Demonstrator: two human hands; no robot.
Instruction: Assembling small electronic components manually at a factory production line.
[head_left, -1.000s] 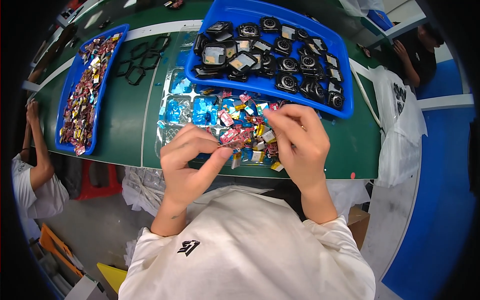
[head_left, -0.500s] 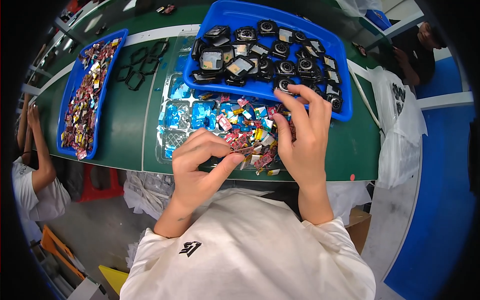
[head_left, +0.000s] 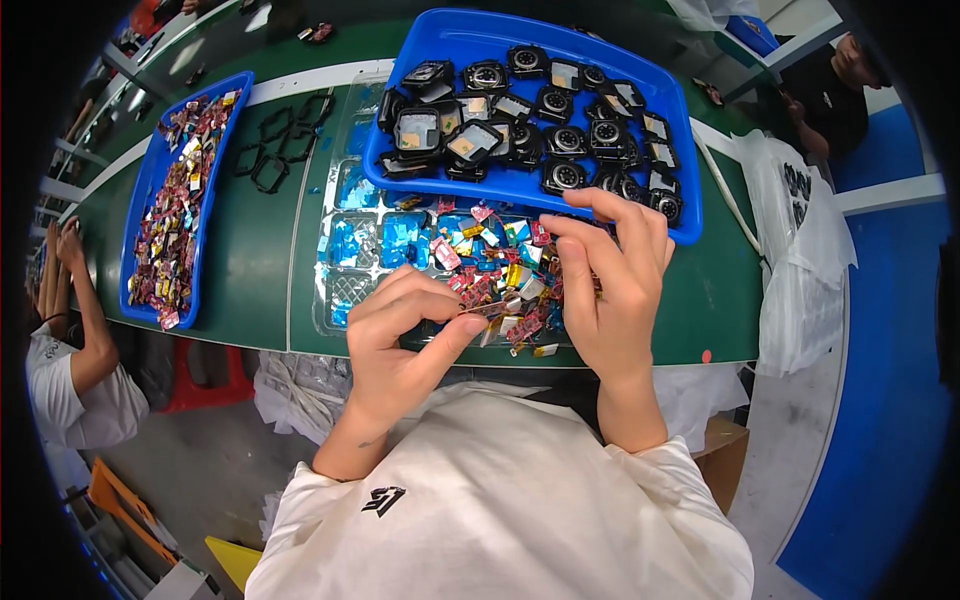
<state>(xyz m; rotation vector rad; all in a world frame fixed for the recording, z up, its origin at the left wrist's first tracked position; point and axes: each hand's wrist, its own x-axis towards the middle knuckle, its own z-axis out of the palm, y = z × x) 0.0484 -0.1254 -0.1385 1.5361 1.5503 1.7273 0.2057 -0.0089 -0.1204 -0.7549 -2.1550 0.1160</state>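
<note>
My left hand [head_left: 395,335] pinches a thin, small reddish circuit board [head_left: 485,308] between thumb and fingertips, seen nearly edge-on. To its right my right hand [head_left: 622,290] hovers with thumb and fingers apart and nothing visible between them. Beneath both hands lies a heap of small red circuit boards with silver, white and yellow parts [head_left: 515,275]. The heap spreads over a clear plastic compartment tray [head_left: 327,290], whose left pockets hold shiny blue film pieces [head_left: 405,242]. Part of the heap is hidden behind my right hand.
A blue tray [head_left: 440,22] beyond my hands holds several black watch cases [head_left: 565,140]. Further left, another blue tray [head_left: 128,270] is full of small boards. Black frames [head_left: 272,172] lie between them. White plastic bags [head_left: 790,260] hang at right. Other people sit left and far right.
My right hand's fingertips have dropped slightly away from the watch-case tray, and its fingers bend a little differently. The left hand keeps its pinch on the circuit board. The whole view has shifted slightly.
</note>
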